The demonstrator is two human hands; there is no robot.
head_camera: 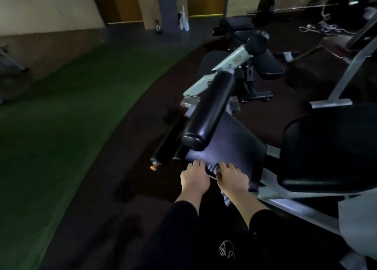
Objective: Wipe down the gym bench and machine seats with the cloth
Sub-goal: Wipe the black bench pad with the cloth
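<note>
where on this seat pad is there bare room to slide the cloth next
Free: the seat pad ahead of both hands, right of the roller pad. Crowded: the near edge, where the left hand and right hand press the checked cloth.

Checkered cloth (214,168) flat on the near edge of a dark padded machine seat (234,141).

Two hands, left (194,177) and right (232,178), low in mid frame. One checked cloth (213,168) between them. One seat pad (230,143). One roller (208,111) above it. One barbell (265,5), upper right.
</note>
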